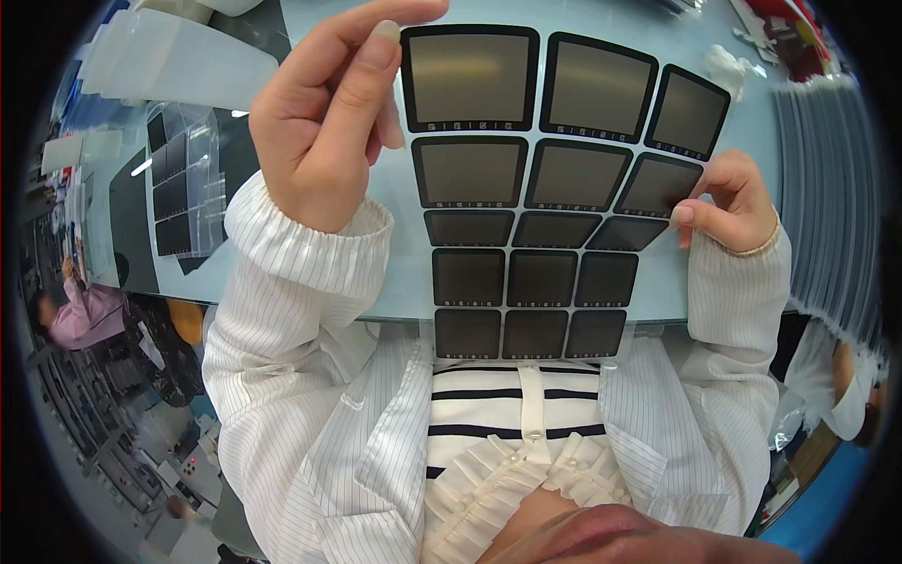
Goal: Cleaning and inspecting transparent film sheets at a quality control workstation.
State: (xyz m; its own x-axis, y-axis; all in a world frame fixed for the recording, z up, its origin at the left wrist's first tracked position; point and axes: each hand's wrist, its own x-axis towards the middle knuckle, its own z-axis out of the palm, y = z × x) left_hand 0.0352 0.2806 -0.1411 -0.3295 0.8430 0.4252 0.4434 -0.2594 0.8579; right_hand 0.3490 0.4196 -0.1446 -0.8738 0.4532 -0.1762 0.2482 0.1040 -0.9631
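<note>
In front of my chest is a transparent sheet of dark rectangular panels (pixel 470 174), set in rows with three across. Each panel has a black border and a strip of small pale marks along its lower edge. The sheet bends, its lower rows hanging over the table edge toward me. My left hand (pixel 329 113) is closed at the upper left corner, thumb and fingers gripping the sheet's margin. On the right edge, around the second and third rows, my right hand (pixel 728 202) pinches the sheet between thumb and fingers.
A pale glass-like table (pixel 395 273) lies beneath. At left are another sheet of dark panels (pixel 174 188) and translucent plastic trays (pixel 174 61). A tall stack of clear-edged sheets (pixel 827 197) stands at right, near crumpled white paper (pixel 731 68). A person in pink (pixel 85 315) sits far left.
</note>
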